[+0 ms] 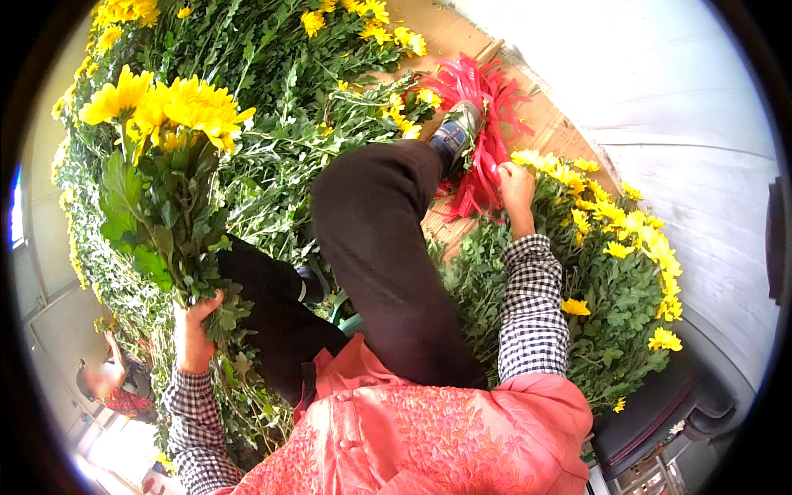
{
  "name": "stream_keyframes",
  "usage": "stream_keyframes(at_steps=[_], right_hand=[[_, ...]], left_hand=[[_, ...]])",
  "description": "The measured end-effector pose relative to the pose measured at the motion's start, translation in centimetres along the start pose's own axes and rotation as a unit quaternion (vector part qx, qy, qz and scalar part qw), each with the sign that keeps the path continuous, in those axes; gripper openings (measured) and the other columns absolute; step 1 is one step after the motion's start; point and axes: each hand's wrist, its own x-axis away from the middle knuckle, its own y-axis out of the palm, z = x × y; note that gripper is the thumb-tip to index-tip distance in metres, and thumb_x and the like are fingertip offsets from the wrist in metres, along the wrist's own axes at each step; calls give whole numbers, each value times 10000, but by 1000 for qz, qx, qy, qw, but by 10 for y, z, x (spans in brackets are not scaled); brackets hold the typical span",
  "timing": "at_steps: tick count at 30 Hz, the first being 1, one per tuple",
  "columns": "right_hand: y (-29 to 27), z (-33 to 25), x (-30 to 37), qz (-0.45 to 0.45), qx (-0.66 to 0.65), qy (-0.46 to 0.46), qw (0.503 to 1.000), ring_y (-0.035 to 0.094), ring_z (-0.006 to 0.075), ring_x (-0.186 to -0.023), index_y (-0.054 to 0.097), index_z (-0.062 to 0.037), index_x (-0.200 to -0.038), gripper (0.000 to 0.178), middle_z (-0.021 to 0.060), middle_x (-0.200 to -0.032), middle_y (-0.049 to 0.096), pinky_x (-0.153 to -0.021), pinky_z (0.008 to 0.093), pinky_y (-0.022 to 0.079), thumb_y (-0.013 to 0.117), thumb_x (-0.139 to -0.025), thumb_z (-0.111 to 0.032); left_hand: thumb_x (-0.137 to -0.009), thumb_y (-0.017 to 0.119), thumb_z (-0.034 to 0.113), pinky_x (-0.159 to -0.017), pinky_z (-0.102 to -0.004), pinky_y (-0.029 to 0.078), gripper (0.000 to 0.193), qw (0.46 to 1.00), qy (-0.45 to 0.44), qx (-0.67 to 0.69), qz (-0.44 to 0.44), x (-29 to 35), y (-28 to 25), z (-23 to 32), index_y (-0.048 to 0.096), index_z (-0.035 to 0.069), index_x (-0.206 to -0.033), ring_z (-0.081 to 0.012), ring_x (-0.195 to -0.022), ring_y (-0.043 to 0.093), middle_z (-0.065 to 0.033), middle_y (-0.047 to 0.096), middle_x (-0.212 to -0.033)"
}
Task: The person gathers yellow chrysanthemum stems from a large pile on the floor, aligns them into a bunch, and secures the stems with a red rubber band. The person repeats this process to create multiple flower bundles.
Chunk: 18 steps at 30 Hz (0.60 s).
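Note:
My left hand (196, 330) is closed round the stems of an upright bunch of yellow chrysanthemums (169, 177), with the blooms at the top and green leaves below. Out to the right, my right hand (517, 191) is closed at the edge of a pile of red plastic strips (480, 157); its fingers pinch a strip there, though the fingertips are partly hidden. My shoe (454, 139) rests on the pile, pressing part of it to the wooden boards.
Cut chrysanthemums (264, 132) lie heaped ahead and to the left. Another heap of yellow chrysanthemums (602, 280) spreads on the right, before a dark chair (668, 404). Wooden boards (553, 128) run beside a white wall (685, 181). Another person (115, 384) is at the far left.

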Motion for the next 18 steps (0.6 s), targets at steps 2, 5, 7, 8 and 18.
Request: stream_keyframes(at_steps=[2, 5, 7, 8, 18], right_hand=[[-15, -9, 4, -43, -138, 109, 983, 633, 152, -535, 684, 4, -884, 160, 100, -707, 668, -518, 287, 497, 616, -851, -137], [-34, -4, 11, -64, -251, 188, 947, 629, 137, -523, 680, 9, -924, 168, 82, -719, 672, -473, 269, 488, 597, -865, -124], [-39, -2, 17, -51, -240, 158, 957, 627, 145, -514, 664, 7, -979, 188, 86, -737, 671, -457, 281, 486, 585, -878, -130], [-38, -3, 21, -50, -230, 146, 961, 625, 150, -509, 658, 11, -977, 189, 96, -737, 668, -455, 283, 484, 585, -879, -133], [7, -3, 39, -52, -174, 139, 973, 595, 180, -468, 645, 34, -828, 200, 139, -621, 607, -470, 331, 449, 630, -860, -163]], left_hand=[[-801, 623, 30, -708, -323, 554, 285, 999, 12, 28, 18, -2, -3, -7, 574, 3, -1080, -193, -804, 648, -81, 637, -923], [-795, 628, 26, -709, -322, 557, 318, 999, 24, 39, 16, -7, -6, -14, 565, 1, -1106, -196, -794, 647, -81, 633, -923], [-793, 634, 31, -717, -318, 555, 322, 999, 36, 35, -9, -5, 1, -10, 566, 3, -1107, -191, -802, 644, -76, 633, -926], [-792, 637, 33, -721, -315, 554, 324, 998, 42, 33, -20, -3, 5, -9, 567, 5, -1107, -189, -806, 643, -74, 633, -927], [-735, 667, 20, -758, -294, 504, 371, 997, 61, -24, -27, 2, 19, -7, 562, 18, -1091, -158, -830, 603, -45, 619, -934]])
